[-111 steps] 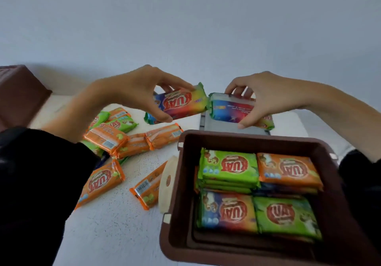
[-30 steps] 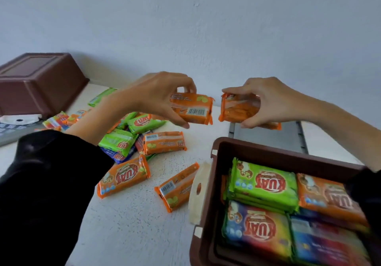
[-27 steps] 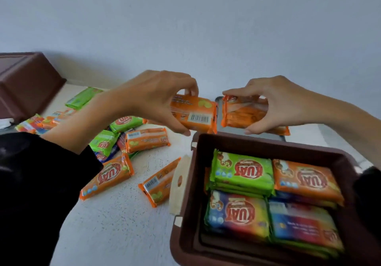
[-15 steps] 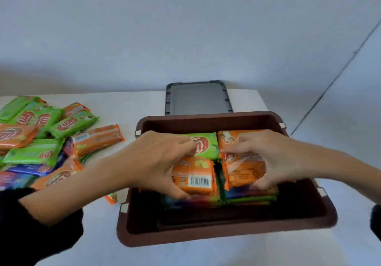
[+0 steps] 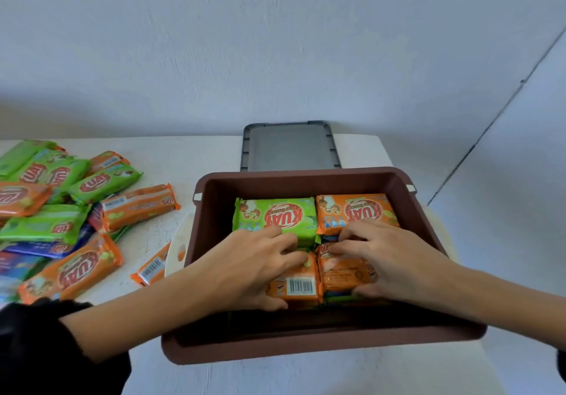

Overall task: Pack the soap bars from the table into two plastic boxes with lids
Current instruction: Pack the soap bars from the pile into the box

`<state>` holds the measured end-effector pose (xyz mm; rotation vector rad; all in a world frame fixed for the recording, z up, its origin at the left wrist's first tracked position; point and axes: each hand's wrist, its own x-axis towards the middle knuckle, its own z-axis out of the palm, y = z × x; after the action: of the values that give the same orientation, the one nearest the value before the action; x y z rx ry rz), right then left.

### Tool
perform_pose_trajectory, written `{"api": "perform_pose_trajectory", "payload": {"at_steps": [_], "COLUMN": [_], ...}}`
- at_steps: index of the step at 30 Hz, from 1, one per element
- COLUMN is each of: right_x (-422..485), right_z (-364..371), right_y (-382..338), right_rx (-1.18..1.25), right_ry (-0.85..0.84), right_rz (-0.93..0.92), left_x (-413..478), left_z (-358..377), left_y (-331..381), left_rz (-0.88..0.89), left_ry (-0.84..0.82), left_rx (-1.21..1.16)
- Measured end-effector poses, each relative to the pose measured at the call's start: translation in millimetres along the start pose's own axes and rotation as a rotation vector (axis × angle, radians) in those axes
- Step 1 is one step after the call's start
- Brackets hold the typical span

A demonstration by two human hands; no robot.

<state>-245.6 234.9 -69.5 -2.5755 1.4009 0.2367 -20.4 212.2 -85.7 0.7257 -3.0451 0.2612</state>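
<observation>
A brown plastic box (image 5: 306, 348) stands on the white table in front of me, holding layers of wrapped soap bars. My left hand (image 5: 254, 269) grips an orange soap bar (image 5: 297, 286), barcode side up, low in the near left of the box. My right hand (image 5: 389, 260) grips a second orange soap bar (image 5: 343, 275) right beside it, thumb on its near edge. Both bars lie on the stack below. Behind them sit a green bar (image 5: 275, 217) and an orange bar (image 5: 355, 211), labels up.
A grey lid (image 5: 289, 146) lies flat behind the box against the wall. A loose pile of green, orange and blue soap bars (image 5: 61, 211) covers the table to the left. A cream latch (image 5: 176, 250) hangs on the box's left side. The table ends just right of the box.
Both hands carried an orange bar each from above the table down into the box. Since half a second ago they have lowered the bars onto the stack.
</observation>
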Motion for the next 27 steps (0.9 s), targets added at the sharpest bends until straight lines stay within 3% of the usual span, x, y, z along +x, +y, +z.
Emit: {"api": "perform_pose_trajectory", "payload": {"at_steps": [8,12,15,19,25,27], "right_x": [11.5,24.6,47.9,95.1,182.4,212.5], "right_z": [-21.8,-49.1,-68.5,-92.1,-98.9,-92.2], "right_y": [3.9,2.5,-2.4,-20.1,-73.8,-89.8], "right_rx": [-0.046,0.13,0.186,0.21,0.175,0.146], "right_ry": [-0.087,0.115,0.232,0.33,0.356,0.324], "right_rz": [-0.096,-0.1,-0.111,-0.188,-0.36,-0.388], "left_x": [2.3,0.2,-10.5,-43.2,-125.0,-154.5], "left_z": [0.9,-15.8,-31.7,-43.2,-33.1,-21.9], "left_y": [-5.7,-23.3,-50.9,-93.7,-155.3,-173.0], "left_rz": [-0.011,-0.116,-0.272,-0.516,-0.867,-0.987], "left_ry": [0.009,0.129,0.277,0.34,0.313,0.227], "left_rx": [-0.038,-0.164,-0.186,-0.161,-0.177,-0.222]}}
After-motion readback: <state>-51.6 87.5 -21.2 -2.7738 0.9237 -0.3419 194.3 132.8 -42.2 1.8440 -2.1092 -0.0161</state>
